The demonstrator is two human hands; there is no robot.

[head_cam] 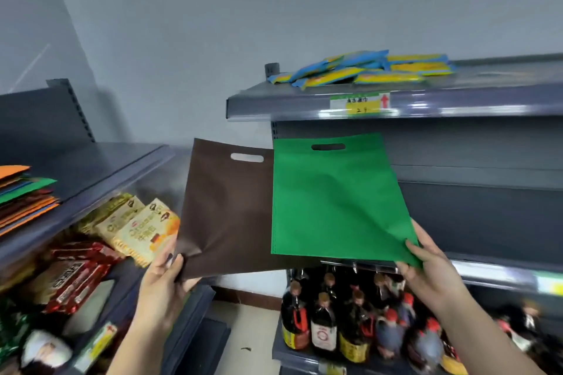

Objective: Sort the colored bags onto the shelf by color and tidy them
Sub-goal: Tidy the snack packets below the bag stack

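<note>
My left hand [166, 271] pinches the lower left corner of a flat brown bag [227, 210] with a cut-out handle, held upright in the air. My right hand [426, 265] pinches the lower right corner of a flat green bag [332, 201], also upright, in front of the dark shelf unit on the right. The green bag overlaps the brown bag's right edge. A mixed stack of orange, green, blue and brown bags [24, 195] lies on the top of the left shelf [100, 170].
Blue and yellow packets [365, 70] lie on the right unit's top shelf [335, 106]. Dark sauce bottles [350, 323] fill its lower shelf. Biscuit packs [137, 228] and red snack packs [76, 274] sit on the left unit's lower shelf.
</note>
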